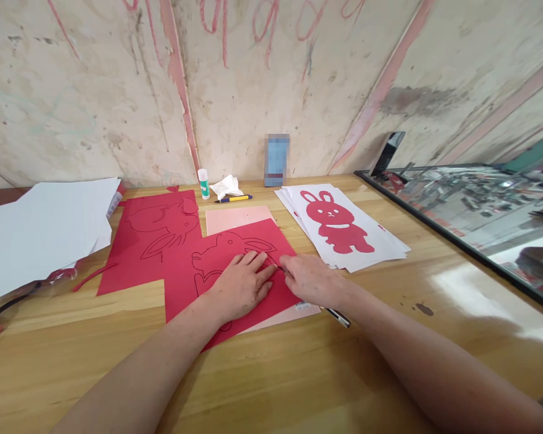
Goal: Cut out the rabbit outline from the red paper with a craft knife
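A red sheet of paper (185, 301) with black rabbit outlines lies at an angle over a pale pink board or sheet (239, 218). My left hand (242, 283) rests on the red paper, palm down, its fingers stretched out and slightly apart. Just right of those fingertips, my right hand (310, 278) is closed around a slim pen-like tool (279, 268), its dark tip at the paper. Whether it is a pen or a craft knife, I cannot tell. A black and clear shaft (339, 317) shows below my right wrist; whether it belongs to that tool is hidden.
Left are another red sheet with outlines (131, 253) and white paper (40, 235). Behind stand a glue stick (203, 184), crumpled tissue (226, 185), a yellow-blue pen (234, 198) and a blurred blue object (277, 160). Right are a red rabbit cutout (341, 232) on white sheets and a black-framed glass surface (470, 211).
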Available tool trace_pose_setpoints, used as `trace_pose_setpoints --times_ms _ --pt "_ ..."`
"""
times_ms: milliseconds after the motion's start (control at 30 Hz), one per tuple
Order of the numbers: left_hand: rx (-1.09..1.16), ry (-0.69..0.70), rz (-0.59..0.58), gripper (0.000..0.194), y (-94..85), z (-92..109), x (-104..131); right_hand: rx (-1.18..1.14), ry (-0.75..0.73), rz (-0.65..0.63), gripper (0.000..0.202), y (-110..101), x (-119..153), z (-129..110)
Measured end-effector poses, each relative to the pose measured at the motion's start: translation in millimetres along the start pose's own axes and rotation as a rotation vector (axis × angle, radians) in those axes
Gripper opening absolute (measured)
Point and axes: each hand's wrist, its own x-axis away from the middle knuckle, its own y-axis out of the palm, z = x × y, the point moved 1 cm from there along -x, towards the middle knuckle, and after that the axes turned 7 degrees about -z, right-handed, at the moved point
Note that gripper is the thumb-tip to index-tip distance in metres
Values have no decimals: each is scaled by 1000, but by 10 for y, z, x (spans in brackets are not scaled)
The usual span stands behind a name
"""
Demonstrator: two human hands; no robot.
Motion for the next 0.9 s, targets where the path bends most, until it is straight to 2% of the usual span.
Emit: trace_pose_setpoints --times_ms 900 --pt "19 8 4 40 -19 -2 -2 18 23 -6 23 -22 48 -49"
